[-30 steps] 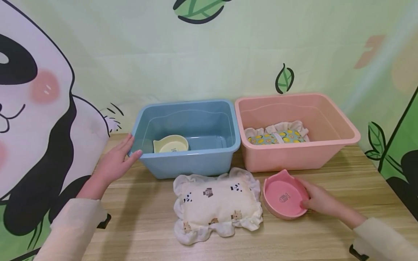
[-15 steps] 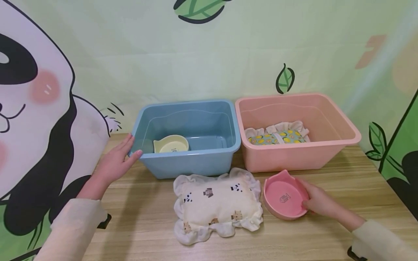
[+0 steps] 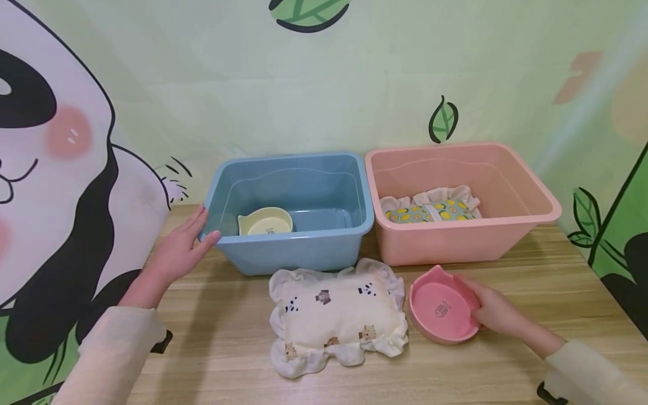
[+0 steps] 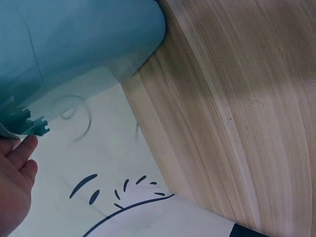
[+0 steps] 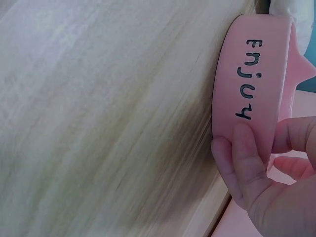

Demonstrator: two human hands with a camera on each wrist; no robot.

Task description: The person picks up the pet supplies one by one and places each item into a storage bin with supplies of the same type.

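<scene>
My right hand (image 3: 493, 309) grips the side of a pink cat-ear pet bowl (image 3: 439, 309), thumb over its rim and fingers along the outer wall. A fishbone is drawn on the bowl's floor, and the wall (image 5: 254, 79) reads "Enjoy" in the right wrist view. With straight fingers, my left hand (image 3: 177, 250) rests at the near left corner of a blue tub (image 3: 293, 253); its fingertips lie by the tub's rim in the left wrist view. Inside that tub sits a cream cat-ear bowl (image 3: 265, 219). A ruffled cream cushion (image 3: 339, 315) printed with animals lies left of the pink bowl.
Beside the blue tub stands a pink tub (image 3: 455, 242), holding a ruffled lemon-print cushion (image 3: 430, 212). Both tubs are on a wood-grain table (image 3: 223, 349), up against a green backdrop (image 3: 243, 101) with a panda and leaves.
The pink bowl has shifted slightly toward the table's near side in my right hand. My left hand keeps its place on the blue tub.
</scene>
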